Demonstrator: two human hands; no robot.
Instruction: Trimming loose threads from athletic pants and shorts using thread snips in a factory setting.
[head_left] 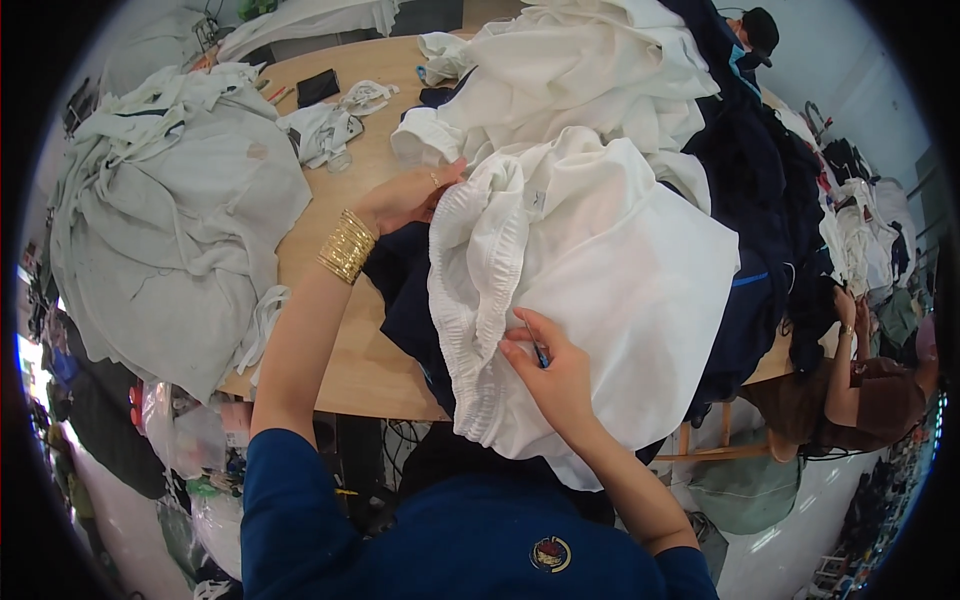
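White garment [610, 280], a thick piece with a ribbed elastic hem, is spread over the near edge of the table [350, 360], and its lower part hangs past that edge toward the person's body. The ribbed hem runs as a gathered band from the upper left of the garment down to the lower middle. The left hand [405, 198] is closed on the top of that hem, where the band bunches up; a stack of gold bangles [347, 245] is worn on its wrist. The right hand [555, 370] is pressed onto the cloth just beside the lower hem, its fingers pinched narrow around a small dark blue tool [541, 354], whose kind cannot be told.

A dark navy cloth [410, 300] is seen beneath the garment, showing between the two hands. Behind it a heap of white clothing [570, 70] is piled high, and a mass of dark garments [770, 200] fills the right side down to the table's right edge. A pale grey pile [170, 230] covers the left end and droops over the near-left edge. Bare wood is left only in a narrow strip between the grey pile and the garment, running from the front edge toward the back, where a black flat object [318, 87] lies. Another person [860, 390] is seated close at the right corner.
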